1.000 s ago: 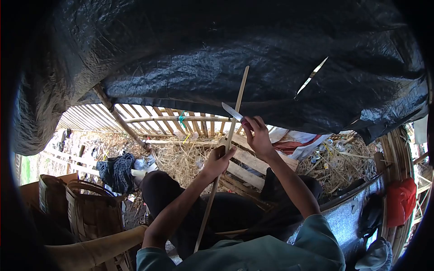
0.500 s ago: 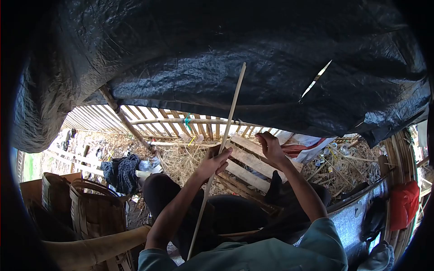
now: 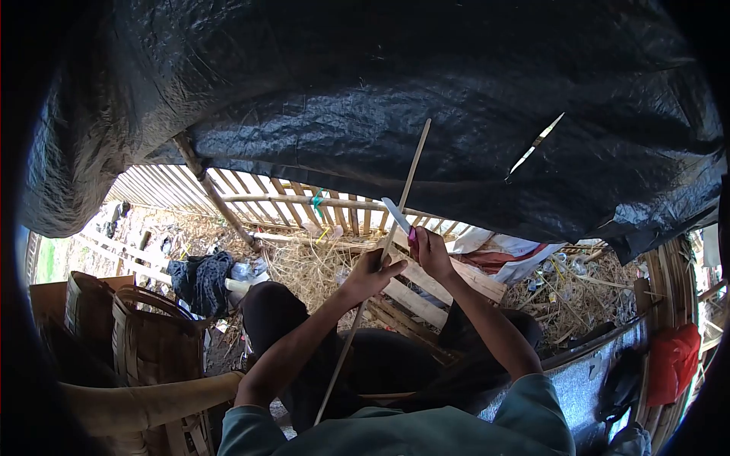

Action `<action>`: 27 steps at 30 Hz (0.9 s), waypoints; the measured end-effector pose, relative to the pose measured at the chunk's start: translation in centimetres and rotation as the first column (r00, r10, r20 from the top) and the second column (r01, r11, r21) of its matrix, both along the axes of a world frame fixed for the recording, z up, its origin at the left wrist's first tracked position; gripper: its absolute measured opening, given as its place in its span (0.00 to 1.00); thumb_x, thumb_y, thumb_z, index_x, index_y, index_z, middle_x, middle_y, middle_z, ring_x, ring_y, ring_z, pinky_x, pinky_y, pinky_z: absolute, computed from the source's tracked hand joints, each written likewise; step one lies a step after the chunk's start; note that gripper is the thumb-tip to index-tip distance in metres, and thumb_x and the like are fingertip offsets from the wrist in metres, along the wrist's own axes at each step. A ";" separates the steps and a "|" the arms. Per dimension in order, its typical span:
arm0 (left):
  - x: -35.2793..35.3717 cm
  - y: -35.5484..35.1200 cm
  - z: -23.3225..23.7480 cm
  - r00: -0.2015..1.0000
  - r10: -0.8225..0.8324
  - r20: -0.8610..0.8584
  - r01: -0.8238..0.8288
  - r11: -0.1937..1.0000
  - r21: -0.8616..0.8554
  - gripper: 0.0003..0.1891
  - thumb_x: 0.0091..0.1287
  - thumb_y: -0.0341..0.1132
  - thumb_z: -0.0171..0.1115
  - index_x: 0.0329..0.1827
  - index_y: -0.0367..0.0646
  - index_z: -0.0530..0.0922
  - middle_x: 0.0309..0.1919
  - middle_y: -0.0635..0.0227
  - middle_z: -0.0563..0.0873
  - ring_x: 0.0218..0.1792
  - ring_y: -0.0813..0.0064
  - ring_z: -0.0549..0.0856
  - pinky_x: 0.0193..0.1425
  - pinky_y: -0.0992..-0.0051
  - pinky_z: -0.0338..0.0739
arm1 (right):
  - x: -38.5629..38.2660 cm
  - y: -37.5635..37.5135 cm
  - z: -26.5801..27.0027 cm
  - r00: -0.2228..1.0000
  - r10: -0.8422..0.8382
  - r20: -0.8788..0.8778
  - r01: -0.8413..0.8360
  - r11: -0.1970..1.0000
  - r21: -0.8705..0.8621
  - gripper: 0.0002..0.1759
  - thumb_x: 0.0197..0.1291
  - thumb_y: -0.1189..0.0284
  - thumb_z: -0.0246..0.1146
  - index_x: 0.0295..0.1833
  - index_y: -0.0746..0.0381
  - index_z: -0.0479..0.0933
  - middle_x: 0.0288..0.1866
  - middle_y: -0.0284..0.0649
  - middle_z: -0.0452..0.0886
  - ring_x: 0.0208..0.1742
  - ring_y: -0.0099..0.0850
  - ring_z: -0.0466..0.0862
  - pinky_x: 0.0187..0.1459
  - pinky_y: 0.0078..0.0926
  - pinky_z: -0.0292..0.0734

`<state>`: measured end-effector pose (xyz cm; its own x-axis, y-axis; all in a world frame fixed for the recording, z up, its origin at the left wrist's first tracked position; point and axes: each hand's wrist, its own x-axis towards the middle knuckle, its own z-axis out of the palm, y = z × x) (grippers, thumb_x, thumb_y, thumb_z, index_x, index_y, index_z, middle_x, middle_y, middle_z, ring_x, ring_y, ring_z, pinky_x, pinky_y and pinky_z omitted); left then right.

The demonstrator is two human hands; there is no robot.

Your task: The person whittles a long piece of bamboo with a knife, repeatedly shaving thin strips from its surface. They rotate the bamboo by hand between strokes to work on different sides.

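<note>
My left hand (image 3: 371,277) is closed around a long, thin pale strip (image 3: 414,163), which looks like split bamboo. The strip slants from near my body up toward the dark sheet overhead. In my right hand (image 3: 432,254) is a knife with a pink handle (image 3: 413,238), the fingers wrapped round it. The knife blade (image 3: 395,214) points up and left, overlapping the strip just above my left hand in this view.
Wooden slats (image 3: 417,300) lie beyond my knees over straw (image 3: 304,277). Woven baskets (image 3: 156,334) and a thick bamboo pole (image 3: 152,406) stand at the left. A black tarp (image 3: 342,121) hangs low ahead. A red cloth (image 3: 673,365) hangs at right.
The knife blade and pink handle now show in my right hand, which has moved left and slightly down toward the strip. The strip's upper end has shifted slightly right and down.
</note>
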<state>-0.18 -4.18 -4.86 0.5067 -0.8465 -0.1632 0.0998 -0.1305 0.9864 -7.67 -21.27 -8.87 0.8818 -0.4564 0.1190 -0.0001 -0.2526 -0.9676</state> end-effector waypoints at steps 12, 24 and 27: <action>2.0 1.6 1.9 0.995 0.042 -0.088 -0.047 0.998 -0.049 0.17 0.69 0.43 0.59 0.26 0.44 0.67 0.11 0.78 0.64 0.08 0.88 0.63 0.11 0.80 0.53 | -1.0 -3.3 -2.0 0.980 -0.185 0.069 0.189 0.780 -0.596 0.13 0.69 0.70 0.48 0.36 0.66 0.73 0.26 0.48 0.78 0.24 0.44 0.80 0.28 0.38 0.73; 1.2 1.4 2.8 0.975 -0.152 -0.162 0.136 0.985 -0.106 0.17 0.63 0.42 0.67 0.29 0.43 0.68 0.10 0.78 0.68 0.10 0.87 0.66 0.14 0.81 0.56 | 1.5 -2.7 3.9 0.929 -0.254 0.268 0.336 0.884 -0.324 0.09 0.72 0.69 0.49 0.42 0.64 0.68 0.21 0.35 0.70 0.19 0.21 0.69 0.22 0.22 0.64; 0.9 1.5 2.6 0.963 -0.218 -0.157 0.206 0.975 -0.086 0.15 0.64 0.40 0.65 0.31 0.43 0.68 0.12 0.76 0.69 0.10 0.87 0.66 0.15 0.81 0.57 | 2.0 -3.7 4.5 0.914 -0.280 0.293 0.387 0.816 -0.429 0.07 0.69 0.72 0.54 0.48 0.63 0.68 0.25 0.40 0.76 0.21 0.22 0.73 0.24 0.23 0.68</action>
<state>0.70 -2.72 -2.22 0.2857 -0.9437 -0.1670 0.2383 -0.0989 0.9661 -5.70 -24.99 -4.35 0.6155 -0.5590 0.5556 0.0168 -0.6955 -0.7184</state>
